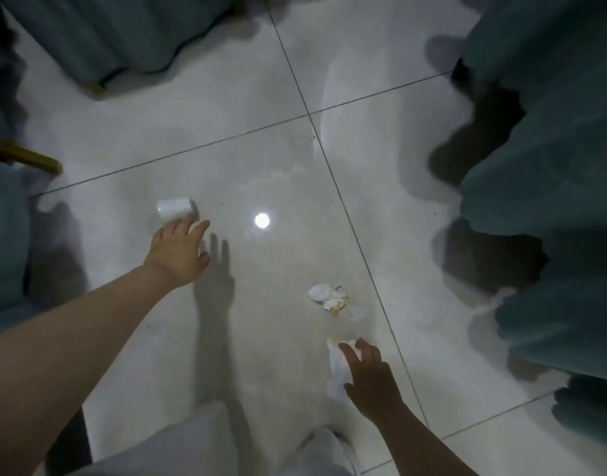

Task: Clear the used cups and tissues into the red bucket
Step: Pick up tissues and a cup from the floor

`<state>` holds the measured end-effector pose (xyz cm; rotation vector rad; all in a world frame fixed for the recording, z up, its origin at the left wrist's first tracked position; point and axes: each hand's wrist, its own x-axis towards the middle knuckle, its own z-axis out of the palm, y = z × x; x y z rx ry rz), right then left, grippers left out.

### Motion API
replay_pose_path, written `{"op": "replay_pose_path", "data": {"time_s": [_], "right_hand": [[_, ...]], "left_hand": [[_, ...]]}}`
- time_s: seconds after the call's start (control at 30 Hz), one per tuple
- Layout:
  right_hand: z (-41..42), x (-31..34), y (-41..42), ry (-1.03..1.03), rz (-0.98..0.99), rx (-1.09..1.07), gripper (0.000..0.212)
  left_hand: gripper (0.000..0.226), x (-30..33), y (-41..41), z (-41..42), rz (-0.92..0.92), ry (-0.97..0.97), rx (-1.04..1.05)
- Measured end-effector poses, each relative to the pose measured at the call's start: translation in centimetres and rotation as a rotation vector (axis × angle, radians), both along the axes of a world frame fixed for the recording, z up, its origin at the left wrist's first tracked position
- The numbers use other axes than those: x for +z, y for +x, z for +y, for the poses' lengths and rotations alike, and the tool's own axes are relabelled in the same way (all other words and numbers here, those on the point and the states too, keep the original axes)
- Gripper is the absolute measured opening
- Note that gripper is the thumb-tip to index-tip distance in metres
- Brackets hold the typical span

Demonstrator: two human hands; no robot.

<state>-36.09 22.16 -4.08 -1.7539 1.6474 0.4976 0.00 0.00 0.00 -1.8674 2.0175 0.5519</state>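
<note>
The scene is dim, with a cool grey-green cast. A single overhead lamp shows as a small round glare spot on the glossy floor. The left hand throws a soft, dark shadow to its right. Deep shadows pool under the teal cloth at the right. Focus is soft throughout; edges are smeared, and tile lines bend with wide-angle distortion.
</note>
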Motion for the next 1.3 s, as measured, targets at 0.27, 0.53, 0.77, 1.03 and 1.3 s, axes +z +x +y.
{"op": "replay_pose_path", "data": {"time_s": [0.27,0.53,0.77,1.03,1.3], "right_hand": [[-1.6,-2.5,0.1,-0.198,0.052,0.098,0.060],[-3.6,-3.6,-0.4,-0.385,-0.014,0.275,0.025],[-10.1,-1.6,2.2,-0.443,-0.158,0.193,0.026],[-14.1,-3.6,3.6,-0.116,-0.077,0.339,0.069],[-14.5,-2.9,4.7,-0.036,0.099,0.554,0.067]], "left_hand": [[0.070,-2.5,1.0,-1.0,-0.014,-0.052,-0.053],[0.076,-3.8,3.7,-2.0,-0.105,-0.036,-0.048],[0.091,-4.2,4.4,-1.8,-0.155,-0.013,-0.007],[0.093,-5.0,5.4,-2.4,-0.147,0.045,0.115],[0.091,-4.8,5.5,-3.2,-0.043,0.040,0.192]]}}
